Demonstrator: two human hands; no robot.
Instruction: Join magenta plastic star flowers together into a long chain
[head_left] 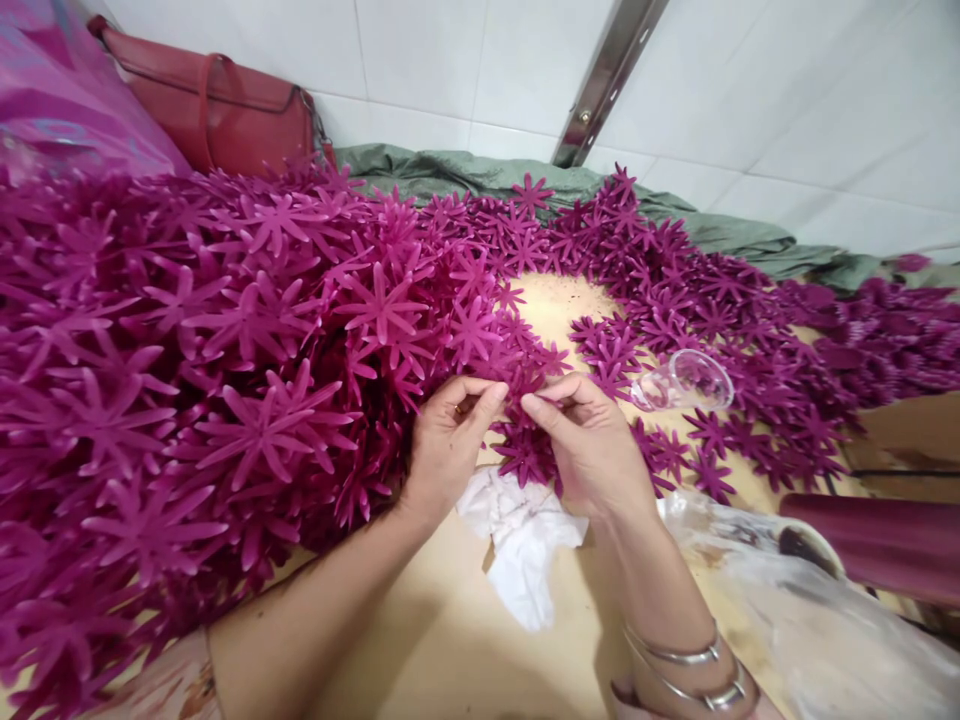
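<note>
My left hand [450,440] is closed in a pinch, thumb tip against the forefinger. Facing it a short gap away, my right hand [592,435] pinches in the same way, with a small dark bit at its fingertips. What the fingers hold is too small to tell against the magenta petals behind them. Just below and behind both hands lie magenta star-shaped artificial flowers [527,452]. A large heap of magenta artificial flowers [262,430] rises beside my left hand. Under my wrists lies a crumpled white tissue [525,560].
A clear plastic cup [701,380] lies right of my hands among loose darker flowers [675,270]. Clear plastic sheeting [810,620] and a maroon roll [885,535] are at the right. Behind the heap stand a red handbag [217,105] and a pink plastic bag [67,90].
</note>
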